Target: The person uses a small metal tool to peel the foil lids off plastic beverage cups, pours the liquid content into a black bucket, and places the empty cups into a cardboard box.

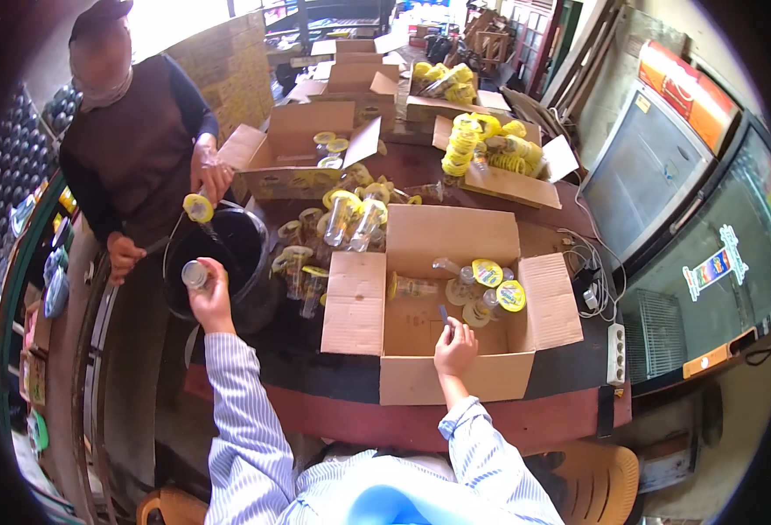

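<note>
on the dark table [569,374], a cardboard box [455,378] holds clear plastic containers [417,287].

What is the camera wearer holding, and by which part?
Left hand: a container, by its side. Right hand: a dark strip, by its near end.

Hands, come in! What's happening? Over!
Left hand: gripping clear container, near bucket. Right hand: pinching small dark object, at open box. Co-worker's hand close by.

Sleeves [244,385] are striped blue and white, the box [455,381] brown, the bucket [247,241] black, lids [510,296] yellow, seemingly patterned.
</note>
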